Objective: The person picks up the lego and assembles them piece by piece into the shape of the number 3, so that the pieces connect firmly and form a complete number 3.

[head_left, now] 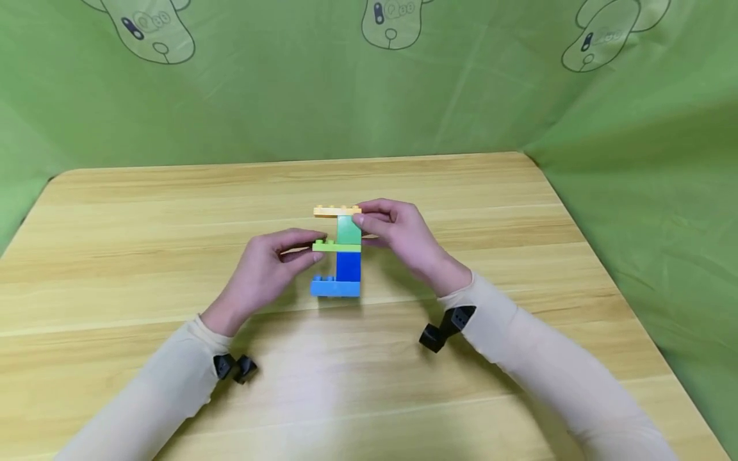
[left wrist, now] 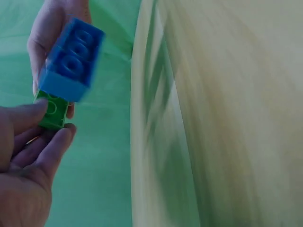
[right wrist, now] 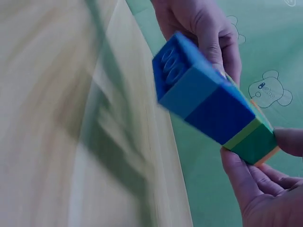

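Between the hands is a stack of toy building bricks. From the bottom it has a light blue brick (head_left: 336,289), a dark blue brick (head_left: 348,266), a lime green plate (head_left: 340,247), a green brick (head_left: 348,230) and an orange plate (head_left: 330,212). The longer pieces jut out to the left, giving an E-like outline. My left hand (head_left: 268,266) pinches the jutting end of the lime plate. With thumb and fingers, my right hand (head_left: 406,237) grips the stack's upper right side at the green brick. Both wrist views show the light blue brick's hollow underside (right wrist: 171,66), raised off the table.
A wood-grain table (head_left: 144,211) lies below the hands. Green cloth (head_left: 277,102) with printed cartoon outlines hangs behind it and along the right side. Small black devices (head_left: 446,328) are strapped on both sleeved wrists.
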The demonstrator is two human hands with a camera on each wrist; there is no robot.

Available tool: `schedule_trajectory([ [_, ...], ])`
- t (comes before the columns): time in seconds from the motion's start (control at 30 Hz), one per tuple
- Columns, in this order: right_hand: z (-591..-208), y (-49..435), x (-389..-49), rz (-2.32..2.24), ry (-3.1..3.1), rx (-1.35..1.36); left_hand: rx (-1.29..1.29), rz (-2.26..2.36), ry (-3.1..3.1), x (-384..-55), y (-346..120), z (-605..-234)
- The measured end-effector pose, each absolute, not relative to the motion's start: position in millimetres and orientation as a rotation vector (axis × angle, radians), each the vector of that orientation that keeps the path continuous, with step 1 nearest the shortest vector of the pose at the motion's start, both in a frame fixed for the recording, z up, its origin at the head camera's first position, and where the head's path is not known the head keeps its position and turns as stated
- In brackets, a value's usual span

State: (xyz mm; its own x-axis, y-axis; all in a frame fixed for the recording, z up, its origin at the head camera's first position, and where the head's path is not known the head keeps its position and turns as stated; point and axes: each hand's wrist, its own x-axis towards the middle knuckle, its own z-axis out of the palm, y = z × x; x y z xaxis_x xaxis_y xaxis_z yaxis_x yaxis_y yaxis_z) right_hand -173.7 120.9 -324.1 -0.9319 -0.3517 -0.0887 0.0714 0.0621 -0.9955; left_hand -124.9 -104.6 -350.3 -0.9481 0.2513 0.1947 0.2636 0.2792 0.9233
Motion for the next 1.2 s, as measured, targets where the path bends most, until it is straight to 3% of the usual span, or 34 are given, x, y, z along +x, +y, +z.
schedule_trajectory([
  [0.13,-324,121,-183,-1.917,2.05,-0.219,-0.53,-1.704,-2.487,-131,-103,-350],
  [0.37,-329,119,-193,-1.898,2.076,-0.096,-0.333,-1.542,-2.697,-146,-101,-352],
  [0.73,-346,118,-205,-1.707,2.155,0.034,-0.258,-1.652,-2.927,-167,-96,-363],
  [1.2,-363,117,-208,-1.604,2.252,-0.063,-0.236,-1.509,-2.979,-172,-90,-367],
])
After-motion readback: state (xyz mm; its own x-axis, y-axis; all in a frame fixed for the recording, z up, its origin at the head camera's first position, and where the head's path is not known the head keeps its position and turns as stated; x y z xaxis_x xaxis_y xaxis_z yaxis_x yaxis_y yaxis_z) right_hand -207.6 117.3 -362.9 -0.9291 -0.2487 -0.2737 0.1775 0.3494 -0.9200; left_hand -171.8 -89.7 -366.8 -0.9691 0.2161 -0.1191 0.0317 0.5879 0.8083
